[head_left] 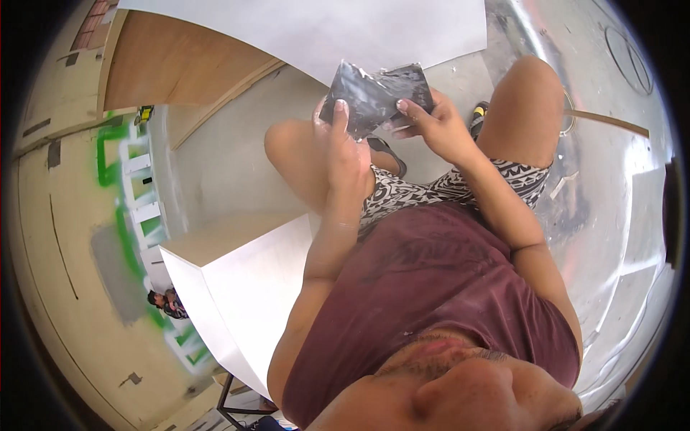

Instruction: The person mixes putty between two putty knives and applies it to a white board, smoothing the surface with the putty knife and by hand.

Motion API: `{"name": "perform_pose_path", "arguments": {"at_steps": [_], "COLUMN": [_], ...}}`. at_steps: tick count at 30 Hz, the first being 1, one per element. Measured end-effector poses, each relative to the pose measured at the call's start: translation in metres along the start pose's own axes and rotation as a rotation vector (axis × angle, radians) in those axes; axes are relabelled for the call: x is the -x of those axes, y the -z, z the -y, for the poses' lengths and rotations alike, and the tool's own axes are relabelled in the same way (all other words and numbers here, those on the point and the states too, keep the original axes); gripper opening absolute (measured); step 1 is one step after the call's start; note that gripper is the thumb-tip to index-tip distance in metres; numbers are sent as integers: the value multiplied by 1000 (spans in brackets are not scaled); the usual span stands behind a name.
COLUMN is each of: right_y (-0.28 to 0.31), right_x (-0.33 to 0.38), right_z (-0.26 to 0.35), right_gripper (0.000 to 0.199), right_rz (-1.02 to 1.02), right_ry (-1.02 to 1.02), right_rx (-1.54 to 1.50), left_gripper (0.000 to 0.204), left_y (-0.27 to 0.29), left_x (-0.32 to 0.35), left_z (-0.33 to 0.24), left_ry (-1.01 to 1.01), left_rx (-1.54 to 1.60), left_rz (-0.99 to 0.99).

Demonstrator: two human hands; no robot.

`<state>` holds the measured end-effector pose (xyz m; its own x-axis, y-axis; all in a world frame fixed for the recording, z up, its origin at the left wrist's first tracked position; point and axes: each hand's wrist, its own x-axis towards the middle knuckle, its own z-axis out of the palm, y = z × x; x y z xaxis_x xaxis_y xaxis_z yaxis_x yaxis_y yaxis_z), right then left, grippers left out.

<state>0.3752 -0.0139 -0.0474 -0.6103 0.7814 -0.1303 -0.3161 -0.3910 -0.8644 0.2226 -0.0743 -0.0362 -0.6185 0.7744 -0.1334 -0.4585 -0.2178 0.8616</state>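
Between my two hands, above my knees, is a dark grey sheet of sandpaper (366,99) smeared with white dust. It is bent, and its upper edge dips in the middle. My left hand (341,147) grips its left side, the thumb lying on the face and the fingers mostly hidden behind. On the right side, my right hand (440,129) pinches the lower corner, with the thumb on top. White dust coats the fingertips of both hands.
A large white panel (374,32) lies just beyond my hands, beside a brown wooden panel (172,61). To my left stands a white box-shaped piece (248,287). A person (171,303) is farther left. A wooden strip (611,123) lies on the grey floor at right.
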Motion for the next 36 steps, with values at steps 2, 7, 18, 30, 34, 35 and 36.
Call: {"name": "perform_pose_path", "arguments": {"at_steps": [2, 7, 18, 30, 34, 35, 36], "right_y": [3, 8, 32, 43, 45, 39, 32], "right_x": [-1, 1, -13, -25, -24, -24, -25], "right_z": [0, 16, 20, 17, 23, 23, 24], "right_gripper": [29, 31, 27, 27, 28, 28, 28], "right_rz": [41, 180, -279, -408, -348, -295, -239], "right_ry": [-8, -128, 61, 301, 221, 288, 355], "right_rx": [84, 373, 381, 229, 270, 462, 654], "left_gripper": [33, 40, 36, 28, 27, 27, 29], "left_y": [2, 9, 17, 6, 63, 60, 58], "left_x": [-3, -12, -30, 16, -2, 4, 10], "left_z": [-6, -16, -27, -14, 16, 23, 30], "left_ry": [-33, -41, -35, 204, 836, 833, 950], "left_rx": [-42, -253, -8, -128, 587, 591, 680], "left_rz": [15, 121, 29, 33, 439, 437, 518]}}
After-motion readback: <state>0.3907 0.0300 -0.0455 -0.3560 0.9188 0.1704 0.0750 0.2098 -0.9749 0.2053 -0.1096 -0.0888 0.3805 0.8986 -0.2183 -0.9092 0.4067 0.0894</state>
